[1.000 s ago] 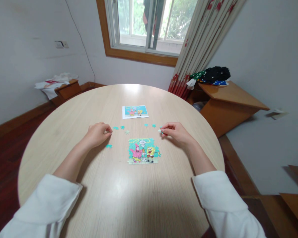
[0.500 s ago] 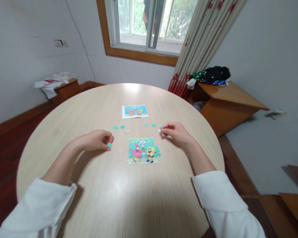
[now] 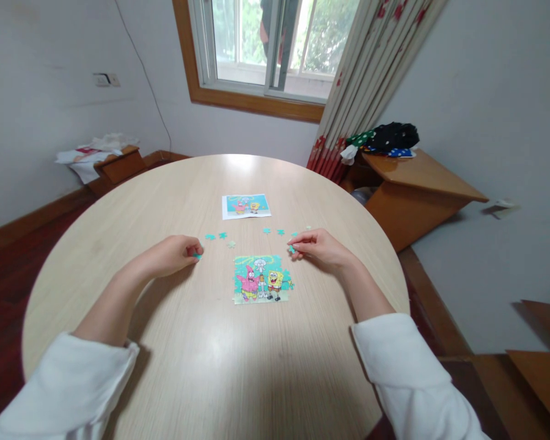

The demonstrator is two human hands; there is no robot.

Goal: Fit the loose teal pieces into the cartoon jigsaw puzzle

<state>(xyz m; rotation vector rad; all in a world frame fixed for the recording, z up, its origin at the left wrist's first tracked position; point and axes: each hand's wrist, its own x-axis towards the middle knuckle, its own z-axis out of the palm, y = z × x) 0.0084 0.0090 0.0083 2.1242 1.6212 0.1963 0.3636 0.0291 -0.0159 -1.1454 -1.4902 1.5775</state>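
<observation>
A partly joined cartoon jigsaw puzzle (image 3: pixel 260 280) lies flat on the round table, its right edge uneven with tabs. My left hand (image 3: pixel 179 253) is closed at the left, thumb and fingers pinching a teal puzzle piece (image 3: pixel 197 257) at the tabletop. To the upper right of the puzzle, my right hand (image 3: pixel 319 248) holds another teal piece (image 3: pixel 292 249) between its fingertips, apart from the joined part. Between the hands lie several loose pieces, among them a teal one (image 3: pixel 222 235), a pale green one (image 3: pixel 231 244) and another teal one (image 3: pixel 281 232).
Beyond the loose pieces, a printed reference picture (image 3: pixel 246 206) rests on the pale wooden table (image 3: pixel 238 366). At the back right a wooden cabinet (image 3: pixel 421 177) carries a heap of clothes (image 3: pixel 392 138), beside a curtain (image 3: pixel 362 73). White cloths (image 3: pixel 96 151) lie on a low stand, back left.
The fingers of my left hand, spread over a piece before, have come together on it. My right hand has moved slightly left and down with a teal piece, and a pale piece shows behind it.
</observation>
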